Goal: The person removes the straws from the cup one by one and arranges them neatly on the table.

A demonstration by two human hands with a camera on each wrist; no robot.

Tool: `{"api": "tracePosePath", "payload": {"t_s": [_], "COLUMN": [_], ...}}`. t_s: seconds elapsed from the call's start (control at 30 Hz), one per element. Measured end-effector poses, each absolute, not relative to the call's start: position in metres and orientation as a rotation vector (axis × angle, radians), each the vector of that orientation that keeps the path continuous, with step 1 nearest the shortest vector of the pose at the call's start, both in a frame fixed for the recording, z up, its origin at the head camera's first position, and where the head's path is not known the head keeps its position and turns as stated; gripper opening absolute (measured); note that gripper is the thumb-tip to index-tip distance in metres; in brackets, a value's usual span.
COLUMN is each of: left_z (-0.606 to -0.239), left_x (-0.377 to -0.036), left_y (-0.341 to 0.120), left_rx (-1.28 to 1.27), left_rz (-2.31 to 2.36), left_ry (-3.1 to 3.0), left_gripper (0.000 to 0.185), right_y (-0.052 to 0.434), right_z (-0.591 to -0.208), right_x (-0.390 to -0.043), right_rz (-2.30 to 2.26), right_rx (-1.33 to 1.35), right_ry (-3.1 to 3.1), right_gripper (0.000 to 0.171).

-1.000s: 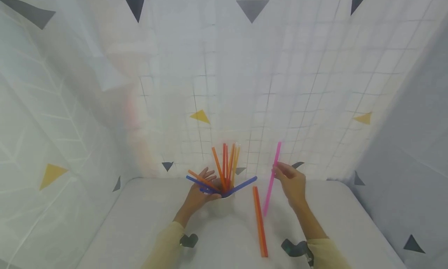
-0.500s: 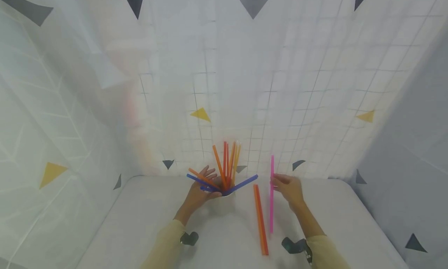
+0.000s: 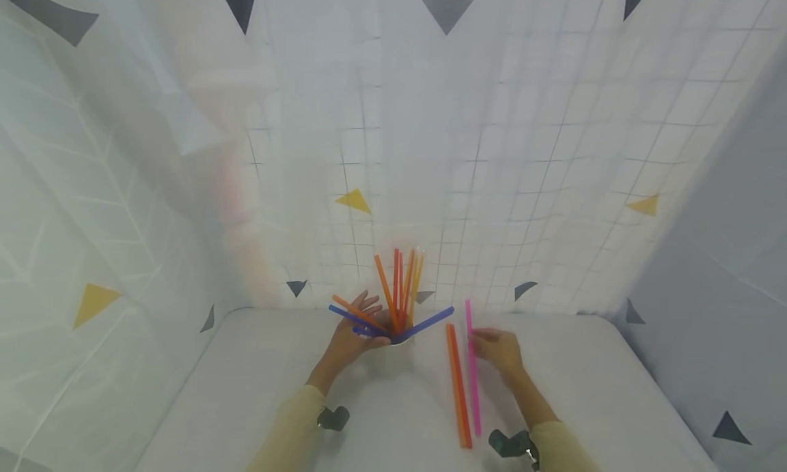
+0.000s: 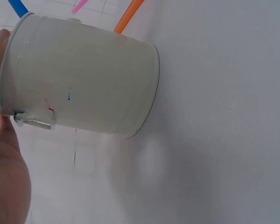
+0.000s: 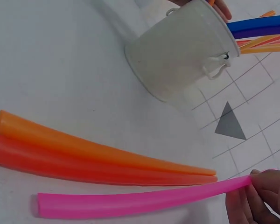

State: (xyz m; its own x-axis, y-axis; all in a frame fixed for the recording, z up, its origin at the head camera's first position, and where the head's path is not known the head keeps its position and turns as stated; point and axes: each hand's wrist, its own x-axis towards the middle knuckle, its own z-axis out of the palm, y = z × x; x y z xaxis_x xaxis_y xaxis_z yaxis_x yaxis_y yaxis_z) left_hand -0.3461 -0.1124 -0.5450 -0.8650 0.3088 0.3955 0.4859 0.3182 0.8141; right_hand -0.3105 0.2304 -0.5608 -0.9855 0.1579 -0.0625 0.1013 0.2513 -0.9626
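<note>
what the frames hide or cut short

in the head view the white cup (image 3: 393, 352) is mostly lost behind the left hand (image 3: 350, 339) and the fan of straws (image 3: 396, 294), its outline washed into the table. the left wrist view cuts that hand at the lower left edge. the right wrist view cuts the right hand (image 5: 259, 198) at the lower right corner, so its hold on the pink straw (image 5: 140, 201) shows only partly.

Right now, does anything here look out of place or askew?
Mostly tidy. In the white cup the straws splay unevenly: two blue straws lean almost flat over the rim. Two orange straws lie loose on the table, and the right hand pinches a pink straw beside them.
</note>
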Motion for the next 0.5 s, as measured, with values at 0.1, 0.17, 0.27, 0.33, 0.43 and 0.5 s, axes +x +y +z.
{"api": "tracePosePath", "payload": {"t_s": [0.1, 0.17, 0.27, 0.33, 0.43, 0.5], "left_z": [-0.545, -0.545, -0.545, -0.544, -0.543, -0.544], "left_x": [-0.346, -0.345, -0.344, -0.343, -0.341, -0.341], "left_y": [-0.113, -0.113, -0.113, -0.114, -0.114, -0.114], "left_rx": [-0.729, -0.725, -0.718, -0.71, -0.701, -0.707], "left_rz": [-1.575, -1.576, -1.571, -1.577, -1.581, -1.577], "left_ry": [-2.416, -2.418, -2.426, -2.429, -2.43, -2.426], "left_gripper": [0.105, 0.105, 0.105, 0.105, 0.104, 0.103], "right_y": [0.23, 0.23, 0.231, 0.231, 0.229, 0.228], "right_z": [-0.569, -0.574, -0.579, -0.58, -0.581, -0.581], "right_x": [-0.309, -0.309, -0.308, -0.307, -0.306, -0.305], "right_rz": [1.845, 1.801, 1.732, 1.699, 1.676, 1.675], "right_rx": [-0.292, -0.306, -0.317, -0.31, -0.321, -0.335], "right_ry": [-2.487, -2.537, -2.609, -2.64, -2.671, -2.676], "right_gripper": [0.041, 0.041, 0.04, 0.04, 0.041, 0.042]}}
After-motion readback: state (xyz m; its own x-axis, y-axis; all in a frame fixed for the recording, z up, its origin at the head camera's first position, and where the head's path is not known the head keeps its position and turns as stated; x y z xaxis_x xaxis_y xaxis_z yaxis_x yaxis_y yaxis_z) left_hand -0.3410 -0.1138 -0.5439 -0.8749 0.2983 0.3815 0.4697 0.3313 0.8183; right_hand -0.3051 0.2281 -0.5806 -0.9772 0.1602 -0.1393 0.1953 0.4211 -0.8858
